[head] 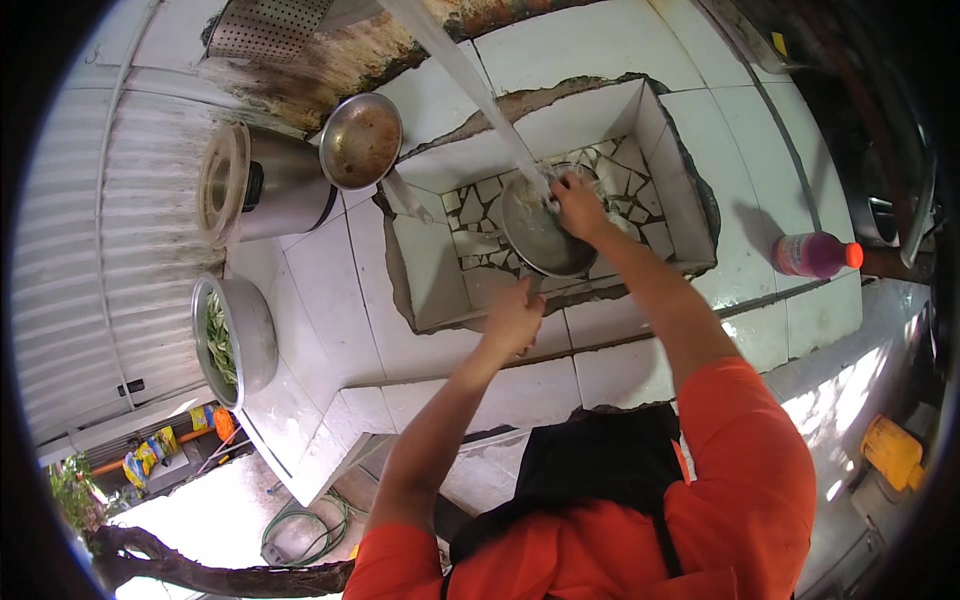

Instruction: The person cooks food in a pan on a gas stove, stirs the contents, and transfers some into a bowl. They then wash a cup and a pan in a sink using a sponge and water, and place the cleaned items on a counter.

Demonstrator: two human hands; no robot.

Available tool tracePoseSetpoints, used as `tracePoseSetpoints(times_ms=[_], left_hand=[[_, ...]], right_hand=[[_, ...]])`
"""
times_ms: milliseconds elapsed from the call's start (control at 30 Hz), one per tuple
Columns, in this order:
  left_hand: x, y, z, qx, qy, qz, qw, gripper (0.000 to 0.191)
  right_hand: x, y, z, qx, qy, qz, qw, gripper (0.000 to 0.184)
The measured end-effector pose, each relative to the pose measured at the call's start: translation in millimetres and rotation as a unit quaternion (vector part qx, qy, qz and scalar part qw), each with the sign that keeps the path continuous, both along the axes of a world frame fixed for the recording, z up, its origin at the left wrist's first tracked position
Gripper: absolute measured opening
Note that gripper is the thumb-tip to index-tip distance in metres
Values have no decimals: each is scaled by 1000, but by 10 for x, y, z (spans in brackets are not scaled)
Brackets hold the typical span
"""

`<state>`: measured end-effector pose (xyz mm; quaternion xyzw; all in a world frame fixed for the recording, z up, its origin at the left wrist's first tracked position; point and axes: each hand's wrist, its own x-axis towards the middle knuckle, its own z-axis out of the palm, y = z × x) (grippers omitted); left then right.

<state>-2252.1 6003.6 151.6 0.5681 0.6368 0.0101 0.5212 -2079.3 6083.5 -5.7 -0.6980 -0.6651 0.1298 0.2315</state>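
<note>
A round metal pan (551,236) is tilted inside the tiled sink basin (427,277), with cloudy water in it. My left hand (516,319) is closed around its handle at the sink's near edge; most of the handle is hidden by the fingers. Over the pan's far right side, my right hand (576,201) has its fingers curled down toward the inner surface. Whether those fingers hold something is hidden by the hand and splashing. A pale stream of water (480,94) falls from the top of the view beside the right fingers.
Left of the basin stand a second metal pan (364,142), a lidded steel container (281,184) and a metal pot (255,337) holding green leaves. A purple bottle (810,255) with an orange cap is on the right counter. The sink's rim (401,285) is rough and broken.
</note>
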Motion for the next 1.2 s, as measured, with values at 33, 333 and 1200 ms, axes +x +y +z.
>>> tracePoseSetpoints(times_ms=[33, 333, 1200], left_hand=[[-2, -5, -20, -34, -11, -21, 999, 37], [-12, -28, -75, -84, -44, 46, 994, 36], [-122, -19, -516, -40, -137, 51, 988, 56]], right_hand=[[-74, 4, 23, 35, 120, 53, 991, 39], [13, -126, 93, -7, 73, 46, 996, 20], [529, -10, 301, -227, 172, 209, 936, 25]])
